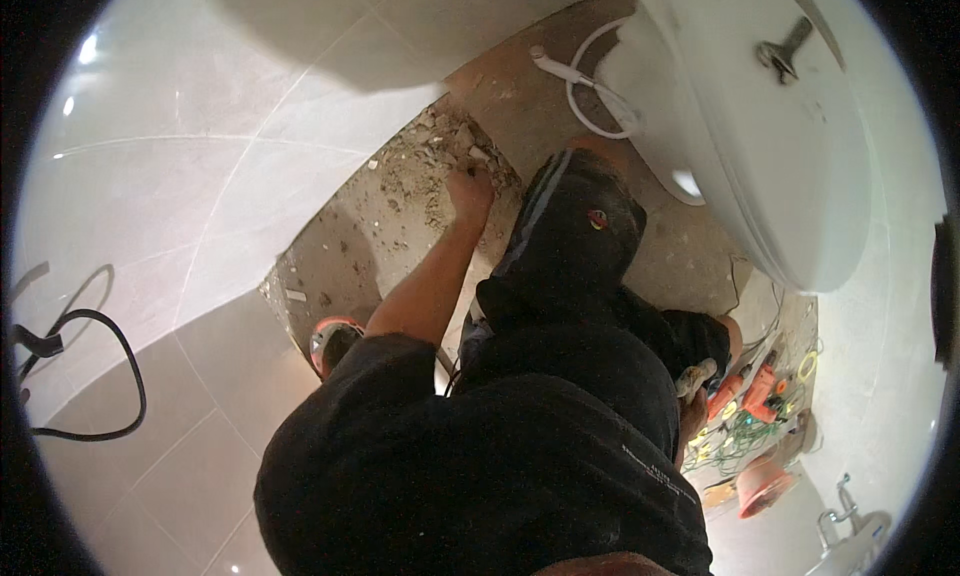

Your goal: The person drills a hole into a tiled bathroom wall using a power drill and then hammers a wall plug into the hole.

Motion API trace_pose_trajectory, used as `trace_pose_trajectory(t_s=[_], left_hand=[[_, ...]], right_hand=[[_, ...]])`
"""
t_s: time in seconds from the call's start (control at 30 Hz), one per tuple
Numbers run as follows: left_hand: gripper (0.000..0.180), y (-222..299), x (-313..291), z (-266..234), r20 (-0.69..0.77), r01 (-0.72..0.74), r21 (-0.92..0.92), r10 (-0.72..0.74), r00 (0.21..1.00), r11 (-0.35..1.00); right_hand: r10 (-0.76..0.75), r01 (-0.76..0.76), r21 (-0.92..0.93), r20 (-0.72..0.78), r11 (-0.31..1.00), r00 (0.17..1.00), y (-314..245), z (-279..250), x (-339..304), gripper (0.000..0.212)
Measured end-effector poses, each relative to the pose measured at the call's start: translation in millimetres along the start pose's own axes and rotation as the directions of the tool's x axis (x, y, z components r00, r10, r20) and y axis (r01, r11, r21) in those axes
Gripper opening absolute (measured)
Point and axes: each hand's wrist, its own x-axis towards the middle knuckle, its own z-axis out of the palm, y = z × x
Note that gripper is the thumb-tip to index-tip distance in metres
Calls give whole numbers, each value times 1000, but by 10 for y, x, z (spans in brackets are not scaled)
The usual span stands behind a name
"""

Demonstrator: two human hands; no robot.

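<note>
My left hand [470, 188] is down at the rubble by the wall, its fingers closed. Something small and dark shows at the fingertips, too small to name. Loose rubble [430, 161] of broken chunks and dusty debris lies around this hand. My right hand [692, 416] is low beside my body, mostly hidden by my black shirt. A pale, dusty object [695, 378] sticks up right at this hand; its kind and the fingers around it do not show clearly. My bent leg [580, 216] in dark, dusty trousers is just right of my left arm.
A large white fixture [720, 106] stands at the right, with a metal wrench-like tool [782, 60] on it. Beside it lies a white sprayer with hose [555, 66]. Orange power tools [762, 391], green cords [745, 434] and an orange bucket [765, 486] are lower right. Black cable [140, 376] loops at left.
</note>
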Motion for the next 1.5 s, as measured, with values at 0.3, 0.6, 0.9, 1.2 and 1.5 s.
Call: trace_pose_trajectory(t_s=[0.3,0.6,0.9,1.2,1.5], left_hand=[[26,-212,719,473,-47,-87,264,103,994,961],[31,-279,875,460,9,-9,338,7,1000,941],[38,-1248,1175,264,40,-111,54,109,993,992],[23,-879,306,-203,-110,-284,154,302,947,946],[23,1318,-700,-10,105,-793,19,788,607,609]], right_hand=[[119,-108,-64,193,992,974,-445,-284,206,29],[20,9,-107,269,994,963,-342,-285,389,33],[104,-110,-3,337,994,936,-683,-332,499,28],[54,-27,-162,161,986,985,-425,-289,225,26],[155,-154,-59,7,986,988,-624,-227,-59,23]])
